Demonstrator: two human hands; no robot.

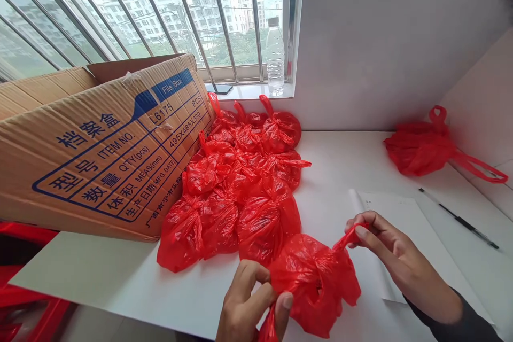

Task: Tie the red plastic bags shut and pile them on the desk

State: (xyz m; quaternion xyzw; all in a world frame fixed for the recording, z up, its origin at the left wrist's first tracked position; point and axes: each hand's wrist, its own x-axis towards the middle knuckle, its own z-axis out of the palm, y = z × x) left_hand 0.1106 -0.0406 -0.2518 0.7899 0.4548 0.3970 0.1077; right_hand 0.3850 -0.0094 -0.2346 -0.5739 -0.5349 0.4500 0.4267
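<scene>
A filled red plastic bag (308, 283) sits at the front of the white table, its top gathered and twisted. My left hand (254, 302) is closed on one handle of this bag at its lower left. The twisted handle at the upper right is pinched between the thumb and fingers of my right hand (387, 251). Right behind the bag, several tied red bags (264, 219) stand packed together in rows. What is inside the bags cannot be made out.
A large cardboard box (100, 155) stands at the left. Paper (401, 224) and a pen (460, 219) lie at the right, with a loose red bag (425, 147) behind them. On the windowsill are a clear bottle (275, 59) and a phone (222, 89).
</scene>
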